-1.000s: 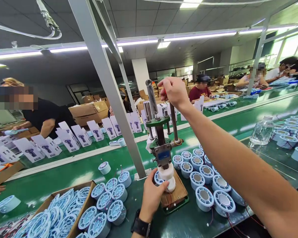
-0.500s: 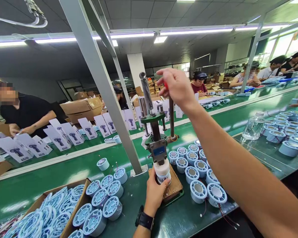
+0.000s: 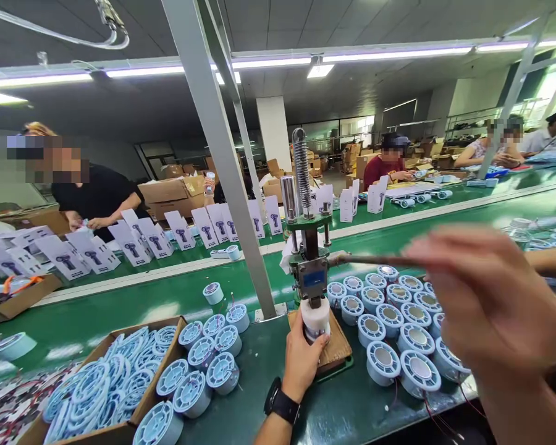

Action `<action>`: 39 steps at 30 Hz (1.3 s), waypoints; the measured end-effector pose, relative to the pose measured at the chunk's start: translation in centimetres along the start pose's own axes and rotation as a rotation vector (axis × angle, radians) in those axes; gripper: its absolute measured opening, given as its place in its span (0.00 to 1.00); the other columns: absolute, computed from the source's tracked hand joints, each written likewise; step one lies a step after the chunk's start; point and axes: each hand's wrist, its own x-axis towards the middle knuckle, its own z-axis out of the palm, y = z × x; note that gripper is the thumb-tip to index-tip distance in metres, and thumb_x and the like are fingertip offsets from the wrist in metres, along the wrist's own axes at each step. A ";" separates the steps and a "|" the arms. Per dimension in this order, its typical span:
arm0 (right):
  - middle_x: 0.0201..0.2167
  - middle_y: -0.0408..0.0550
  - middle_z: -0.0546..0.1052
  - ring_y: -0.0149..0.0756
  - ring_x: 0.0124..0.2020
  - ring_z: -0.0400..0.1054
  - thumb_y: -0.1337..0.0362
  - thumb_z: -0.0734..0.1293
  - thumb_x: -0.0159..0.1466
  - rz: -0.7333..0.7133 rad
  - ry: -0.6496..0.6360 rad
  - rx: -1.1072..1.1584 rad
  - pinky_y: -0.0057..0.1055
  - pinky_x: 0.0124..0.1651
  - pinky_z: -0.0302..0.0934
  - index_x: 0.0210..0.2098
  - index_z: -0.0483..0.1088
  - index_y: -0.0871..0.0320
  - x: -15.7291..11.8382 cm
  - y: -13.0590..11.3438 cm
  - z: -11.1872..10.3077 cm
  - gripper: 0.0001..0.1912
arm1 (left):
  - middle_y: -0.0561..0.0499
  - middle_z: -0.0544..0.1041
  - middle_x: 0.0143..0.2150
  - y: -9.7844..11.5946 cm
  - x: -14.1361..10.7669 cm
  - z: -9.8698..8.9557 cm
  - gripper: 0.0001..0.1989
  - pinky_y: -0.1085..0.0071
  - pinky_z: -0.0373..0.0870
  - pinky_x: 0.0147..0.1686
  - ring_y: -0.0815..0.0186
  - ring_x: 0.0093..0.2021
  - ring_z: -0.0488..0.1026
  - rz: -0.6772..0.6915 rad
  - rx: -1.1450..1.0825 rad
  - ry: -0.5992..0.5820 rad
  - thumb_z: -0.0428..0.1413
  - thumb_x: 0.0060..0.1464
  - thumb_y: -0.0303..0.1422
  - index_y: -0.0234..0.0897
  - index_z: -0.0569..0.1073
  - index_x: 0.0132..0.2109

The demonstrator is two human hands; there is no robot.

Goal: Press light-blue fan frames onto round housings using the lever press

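Note:
Under the white pad of a hand press [image 3: 313, 278], a light blue round part [image 3: 315, 332] stands on a wooden block [image 3: 337, 346]. My left hand [image 3: 302, 358], with a dark watch on its wrist, is closed around that part. Blurred by motion, my right hand [image 3: 486, 290] is wrapped round the end of the press lever [image 3: 380, 259], which points out to the right, nearly level. Several round blue parts with grey discs [image 3: 417, 371] stand right of the press. More blue parts [image 3: 189, 392] stand to its left.
A cardboard box [image 3: 141, 405] of blue rings is at the lower left. A grey post [image 3: 222, 148] rises left of the press. White printed boxes [image 3: 180, 230] line the green belt [image 3: 167, 290]. People work beyond it; another person's forearm [image 3: 551, 262] shows at right.
My right hand has swung the lever from upright down to the right. My left hand stays at the part under the press. The whole view has shifted, so the press appears farther right.

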 end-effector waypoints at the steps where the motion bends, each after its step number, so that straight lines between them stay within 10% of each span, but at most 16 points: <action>1: 0.43 0.44 0.74 0.36 0.47 0.70 0.67 0.62 0.68 -0.022 0.031 0.079 0.37 0.51 0.65 0.50 0.73 0.44 3.5 1.3 1.6 0.15 | 0.43 0.75 0.58 -0.1 -0.2 0.1 0.31 0.58 0.64 0.57 0.53 0.56 0.71 -0.003 0.012 -0.007 0.59 0.50 0.31 0.35 0.65 0.62; 4: 0.47 0.50 0.73 0.38 0.50 0.69 0.67 0.60 0.68 0.029 -0.037 0.241 0.40 0.55 0.65 0.50 0.72 0.59 11.1 5.0 6.6 0.14 | 0.41 0.73 0.60 -0.5 -1.7 -0.6 0.31 0.59 0.63 0.59 0.53 0.59 0.70 -0.002 0.053 -0.048 0.57 0.52 0.33 0.34 0.64 0.63; 6: 0.56 0.54 0.69 0.41 0.57 0.65 0.69 0.60 0.66 0.094 -0.089 0.273 0.44 0.60 0.62 0.54 0.69 0.62 11.1 6.0 8.7 0.17 | 0.42 0.70 0.63 -0.8 -3.0 -2.5 0.31 0.60 0.61 0.62 0.54 0.63 0.66 0.003 0.150 -0.104 0.56 0.51 0.32 0.36 0.65 0.63; 11: 0.59 0.52 0.66 0.42 0.57 0.65 0.63 0.58 0.69 0.471 0.006 0.325 0.46 0.59 0.63 0.65 0.55 0.51 -6.2 3.4 11.1 0.24 | 0.48 0.79 0.53 0.4 -2.0 -12.5 0.17 0.62 0.68 0.57 0.59 0.55 0.74 0.049 0.606 -0.060 0.47 0.61 0.38 0.42 0.76 0.50; 14: 0.63 0.56 0.62 0.49 0.61 0.63 0.57 0.61 0.67 0.697 -0.203 0.264 0.51 0.59 0.62 0.69 0.43 0.53 -16.9 1.5 13.2 0.35 | 0.48 0.77 0.55 1.5 3.8 -19.0 0.16 0.63 0.67 0.58 0.62 0.56 0.72 0.027 0.814 0.065 0.46 0.64 0.33 0.39 0.73 0.54; 18: 0.63 0.55 0.64 0.51 0.62 0.61 0.54 0.60 0.66 0.815 -0.359 0.146 0.52 0.60 0.61 0.69 0.41 0.54 -22.0 1.0 15.6 0.37 | 0.45 0.75 0.53 0.0 12.5 -24.3 0.15 0.53 0.68 0.55 0.59 0.53 0.73 -0.100 0.966 0.014 0.54 0.63 0.34 0.34 0.70 0.55; 25: 0.58 0.56 0.69 0.50 0.55 0.69 0.56 0.60 0.65 0.585 -0.322 -0.007 0.43 0.52 0.70 0.67 0.45 0.56 -23.5 3.2 17.5 0.35 | 0.46 0.74 0.53 -3.2 15.4 -23.7 0.17 0.57 0.74 0.48 0.60 0.49 0.74 -0.210 1.088 -0.170 0.56 0.61 0.38 0.36 0.70 0.54; 31: 0.57 0.57 0.70 0.53 0.57 0.68 0.60 0.58 0.64 0.630 -0.213 -0.033 0.45 0.55 0.67 0.68 0.46 0.57 -24.1 2.8 19.1 0.34 | 0.46 0.75 0.49 1.1 16.1 -23.3 0.16 0.57 0.72 0.48 0.61 0.47 0.74 -0.192 1.128 -0.085 0.56 0.61 0.36 0.35 0.69 0.54; 35: 0.59 0.53 0.69 0.55 0.57 0.68 0.59 0.59 0.64 0.706 -0.205 -0.002 0.47 0.53 0.68 0.67 0.51 0.53 -23.8 2.8 19.0 0.33 | 0.47 0.73 0.53 5.3 11.0 -22.8 0.24 0.65 0.67 0.53 0.61 0.50 0.72 0.002 1.088 -0.087 0.54 0.57 0.30 0.39 0.64 0.61; 39: 0.59 0.53 0.69 0.51 0.57 0.68 0.58 0.62 0.63 0.724 -0.085 0.066 0.43 0.53 0.68 0.65 0.53 0.54 -22.5 2.0 17.8 0.32 | 0.55 0.79 0.44 6.2 2.1 -18.9 0.17 0.69 0.71 0.45 0.59 0.44 0.76 0.059 0.975 -0.524 0.62 0.45 0.38 0.52 0.77 0.46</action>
